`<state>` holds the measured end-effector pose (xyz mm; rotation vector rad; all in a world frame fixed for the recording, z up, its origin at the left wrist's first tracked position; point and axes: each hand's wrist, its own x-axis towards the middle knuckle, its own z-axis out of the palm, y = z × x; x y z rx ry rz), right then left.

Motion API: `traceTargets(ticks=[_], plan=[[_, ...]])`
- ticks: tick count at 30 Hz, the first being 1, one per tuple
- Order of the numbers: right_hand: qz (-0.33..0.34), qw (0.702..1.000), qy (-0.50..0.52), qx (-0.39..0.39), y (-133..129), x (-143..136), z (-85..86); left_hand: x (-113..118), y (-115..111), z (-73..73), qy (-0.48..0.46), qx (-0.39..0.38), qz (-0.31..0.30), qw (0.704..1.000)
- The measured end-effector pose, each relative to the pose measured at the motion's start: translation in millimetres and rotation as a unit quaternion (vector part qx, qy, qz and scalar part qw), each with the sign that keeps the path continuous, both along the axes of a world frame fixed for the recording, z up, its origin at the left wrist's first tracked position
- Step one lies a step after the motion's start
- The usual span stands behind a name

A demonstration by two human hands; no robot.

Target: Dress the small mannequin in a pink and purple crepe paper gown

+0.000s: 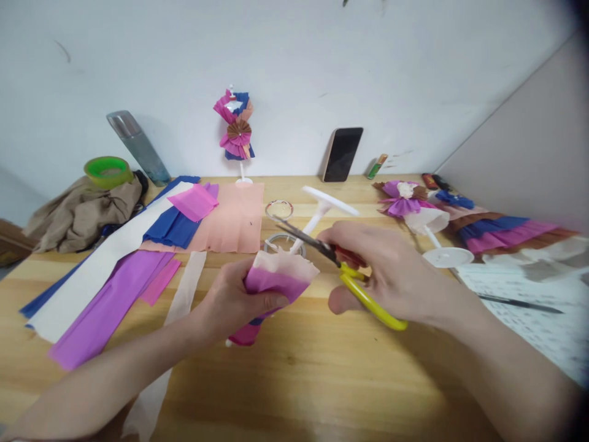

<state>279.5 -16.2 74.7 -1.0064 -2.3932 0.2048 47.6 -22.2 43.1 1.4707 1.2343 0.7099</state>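
My left hand point(242, 296) grips a small doll-dress stand wrapped in pink, white and blue crepe paper point(280, 276). It is tilted upside down, so its white round base point(330, 201) points up and away from me. In my right hand point(384, 270) are scissors point(363, 294) with yellow and red handles. Their dark blades point left, slightly apart, just above the paper's pale edge; I cannot tell whether they touch it. My left fingers cover part of the wrapped stand.
Crepe paper strips point(105, 264) and a peach sheet point(234, 215) spread at the left. A finished dress stand point(239, 132), a phone point(343, 153) and a spray bottle point(140, 147) stand by the wall. Tape rolls point(278, 210) lie mid-table. More paper dresses point(501, 230) and a written sheet with a pen point(519, 302) lie right.
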Motion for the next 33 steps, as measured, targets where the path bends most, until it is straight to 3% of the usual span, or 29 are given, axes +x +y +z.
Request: traceTargets(ticks=[5, 12, 33], plan=[[-0.013, 0.998, -0.054, -0.009, 2, 2, -0.3, 2, -2, 3.7, -0.006, -0.053, 0.007, 0.999], [-0.019, 0.992, -0.122, 0.003, 5, 1, -5.5, 6, -1, -1.3, 0.007, -0.042, -0.012, 0.999], [0.007, 0.991, -0.133, -0.004, 7, 0, -9.3, 3, 2, -6.3, -0.007, -0.061, -0.052, 0.997]])
